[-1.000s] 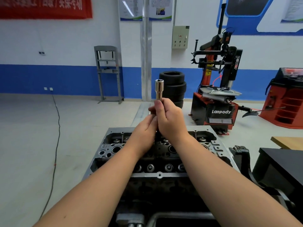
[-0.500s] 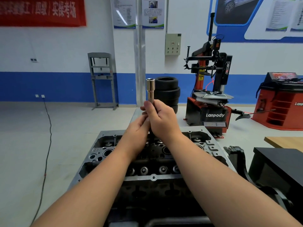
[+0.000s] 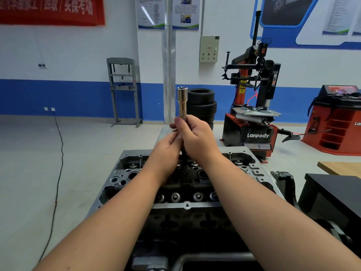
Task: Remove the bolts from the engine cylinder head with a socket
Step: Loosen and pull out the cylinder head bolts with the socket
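Brass-coloured metal caught the light on the socket [image 3: 182,103], which stood upright with its open end on top, held above the far half of the cylinder head [image 3: 187,205]. The right hand [image 3: 197,138] wrapped its fingers round the socket's lower part, so that end was hidden in the fist. A dark shaft showed just below the fist, pointing down toward the cylinder head; whether it was a bolt or a tool could not be told. The left hand [image 3: 166,151] met the right from the side, its fingertips curled against the shaft at the base of the socket; how firm that grip was stayed unclear. Both forearms crossed over the cylinder head and covered its middle. Its near edge ran out of sight at the bottom. Beyond the cylinder head stood a stack of tyres [image 3: 201,106], partly behind the hands, and to its right a red tyre machine [image 3: 254,114].
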A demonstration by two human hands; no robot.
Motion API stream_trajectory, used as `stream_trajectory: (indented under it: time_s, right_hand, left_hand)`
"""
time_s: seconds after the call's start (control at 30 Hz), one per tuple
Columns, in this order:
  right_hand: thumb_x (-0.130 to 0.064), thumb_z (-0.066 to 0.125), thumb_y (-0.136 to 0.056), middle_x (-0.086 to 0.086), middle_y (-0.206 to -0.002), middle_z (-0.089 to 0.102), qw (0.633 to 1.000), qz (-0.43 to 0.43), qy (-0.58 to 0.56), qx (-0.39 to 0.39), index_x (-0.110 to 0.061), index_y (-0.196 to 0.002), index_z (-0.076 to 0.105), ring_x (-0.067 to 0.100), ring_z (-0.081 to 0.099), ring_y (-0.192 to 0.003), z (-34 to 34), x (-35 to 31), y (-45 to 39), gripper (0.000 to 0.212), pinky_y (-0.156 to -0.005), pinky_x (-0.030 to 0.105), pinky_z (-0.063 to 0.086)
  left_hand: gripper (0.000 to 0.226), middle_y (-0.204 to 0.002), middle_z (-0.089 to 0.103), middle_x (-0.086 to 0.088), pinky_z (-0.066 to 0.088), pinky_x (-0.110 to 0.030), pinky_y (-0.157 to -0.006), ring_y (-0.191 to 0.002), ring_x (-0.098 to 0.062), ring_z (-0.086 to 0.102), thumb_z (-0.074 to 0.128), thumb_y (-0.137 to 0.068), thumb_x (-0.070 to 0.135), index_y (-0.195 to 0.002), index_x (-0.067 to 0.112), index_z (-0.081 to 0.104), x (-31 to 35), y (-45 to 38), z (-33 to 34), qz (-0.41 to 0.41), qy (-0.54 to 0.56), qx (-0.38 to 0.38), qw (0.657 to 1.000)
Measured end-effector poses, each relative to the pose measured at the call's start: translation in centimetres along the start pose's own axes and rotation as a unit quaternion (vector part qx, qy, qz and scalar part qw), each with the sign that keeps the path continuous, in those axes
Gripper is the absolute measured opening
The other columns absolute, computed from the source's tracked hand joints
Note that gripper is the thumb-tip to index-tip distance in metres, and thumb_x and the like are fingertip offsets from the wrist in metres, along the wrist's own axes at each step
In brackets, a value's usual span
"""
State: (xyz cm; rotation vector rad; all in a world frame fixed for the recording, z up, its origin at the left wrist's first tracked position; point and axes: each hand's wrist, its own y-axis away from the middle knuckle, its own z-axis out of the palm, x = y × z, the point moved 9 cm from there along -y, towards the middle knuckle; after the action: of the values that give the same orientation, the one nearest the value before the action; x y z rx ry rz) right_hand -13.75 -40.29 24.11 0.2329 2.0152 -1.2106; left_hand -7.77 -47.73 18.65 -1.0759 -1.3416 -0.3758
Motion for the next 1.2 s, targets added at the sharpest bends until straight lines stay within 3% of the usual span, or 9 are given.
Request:
stream_trajectory:
  time_s: [0.13,0.3,0.4,0.5,0.6,0.7,0.87,1.03,1.2]
  right_hand:
    - [-0.039,0.059,-0.099,0.002,-0.084,0.070,0.999,-0.021,0.023,0.010,-0.016,-0.092,0.067,0.014,0.065,-0.079,-0.3,-0.6,0.0,0.025,-0.075,0.038,0.056]
    - [-0.033,0.072,-0.091,-0.004,-0.066,0.059,0.996,-0.042,0.035,0.067,-0.017,-0.078,0.059,0.007,0.056,-0.061,-1.3,-1.0,0.0,0.024,-0.058,0.023,0.049]
    - [-0.033,0.063,-0.097,0.008,-0.076,0.068,0.999,-0.022,0.012,0.042,-0.009,-0.088,0.069,0.019,0.064,-0.073,-0.9,-0.6,0.0,0.026,-0.069,0.040,0.054]
    - [-0.037,0.054,-0.101,0.013,-0.089,0.072,1.000,-0.010,0.014,0.018,-0.008,-0.096,0.069,0.025,0.067,-0.084,-0.5,-0.3,0.1,0.033,-0.078,0.046,0.055]
    - [-0.039,0.055,-0.101,0.005,-0.087,0.072,0.999,-0.023,0.030,0.020,-0.013,-0.097,0.069,0.015,0.067,-0.081,-0.6,-0.7,0.2,0.029,-0.076,0.038,0.055]
    - [-0.040,0.070,-0.091,-0.004,-0.079,0.067,0.997,-0.029,0.042,0.062,-0.015,-0.094,0.063,0.009,0.064,-0.074,-1.4,-0.8,0.2,0.026,-0.067,0.026,0.055]
    - [-0.035,0.062,-0.099,-0.001,-0.080,0.070,0.996,-0.023,0.064,0.065,-0.012,-0.091,0.060,0.010,0.066,-0.074,-1.5,-0.4,0.3,0.024,-0.070,0.035,0.055]
    - [-0.028,0.049,-0.105,-0.007,-0.086,0.070,0.994,-0.050,0.083,0.055,-0.012,-0.103,0.064,0.010,0.069,-0.083,-1.1,-0.8,0.5,0.023,-0.077,0.042,0.057]
    - [-0.042,0.069,-0.092,-0.009,-0.074,0.063,0.990,-0.063,0.090,0.085,-0.018,-0.097,0.054,0.008,0.063,-0.068,-1.4,-1.0,0.6,0.028,-0.062,0.026,0.054]
  left_hand:
    - [0.022,-0.106,0.077,0.011,0.059,-0.049,-0.095,-0.102,-0.010,0.073,0.052,-0.104,0.050,-0.114,0.042,0.069,0.1,0.0,-0.3,0.020,-0.032,0.007,0.999]
    - [0.020,-0.104,0.077,0.007,0.061,-0.052,-0.089,-0.096,-0.016,0.074,0.061,-0.099,0.045,-0.116,0.037,0.068,0.3,0.0,-0.3,0.033,-0.022,0.010,0.999]
    - [0.026,-0.109,0.077,0.007,0.058,-0.052,-0.098,-0.105,-0.014,0.072,0.050,-0.105,0.049,-0.119,0.035,0.068,-0.1,-0.1,-0.2,0.007,-0.002,0.008,1.000]
    - [0.030,-0.115,0.076,0.007,0.053,-0.050,-0.106,-0.114,-0.013,0.070,0.042,-0.109,0.045,-0.122,0.036,0.068,-0.3,-0.1,0.2,-0.011,0.008,-0.011,1.000]
    - [0.027,-0.109,0.077,0.006,0.056,-0.054,-0.100,-0.107,-0.018,0.072,0.049,-0.106,0.047,-0.118,0.035,0.069,-0.1,0.0,0.0,0.002,-0.009,-0.004,1.000]
    - [0.023,-0.105,0.077,0.002,0.059,-0.059,-0.090,-0.099,-0.026,0.074,0.058,-0.100,0.048,-0.116,0.035,0.068,0.2,0.1,-0.2,0.016,-0.013,-0.001,1.000]
    - [0.034,-0.103,0.078,0.003,0.057,-0.057,-0.095,-0.101,-0.023,0.073,0.054,-0.091,0.063,-0.106,0.038,0.070,-0.3,0.1,-0.2,-0.016,0.018,0.006,1.000]
    - [0.028,-0.104,0.078,0.003,0.055,-0.056,-0.100,-0.104,-0.021,0.073,0.047,-0.103,0.051,-0.108,0.037,0.071,-0.3,0.1,0.0,-0.005,0.003,-0.003,1.000]
    - [0.020,-0.109,0.076,0.011,0.061,-0.047,-0.092,-0.101,-0.011,0.073,0.057,-0.104,0.044,-0.121,0.039,0.065,-0.1,-0.1,0.1,0.018,-0.012,-0.015,1.000]
